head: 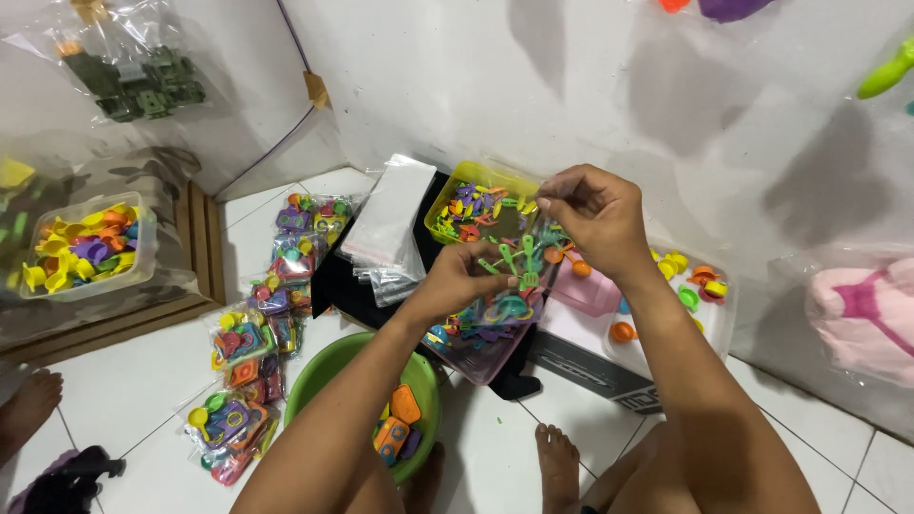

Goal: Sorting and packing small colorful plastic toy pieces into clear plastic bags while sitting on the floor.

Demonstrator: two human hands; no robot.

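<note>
Pinching a clear bag (519, 257) upright, right hand (595, 217) grips its top, left hand (466, 278) its side

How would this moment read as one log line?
left hand: holding green toy utensils | right hand: pinching clear bag open | below: pink tray of toy pieces

two bare forearms are seen, with no sleeves, watch, rings or bracelets worn. the left hand (466, 278) and right hand (592, 215) are uncovered, with short nails. bare feet are shown at six o'clock, without shoes or socks.
</note>
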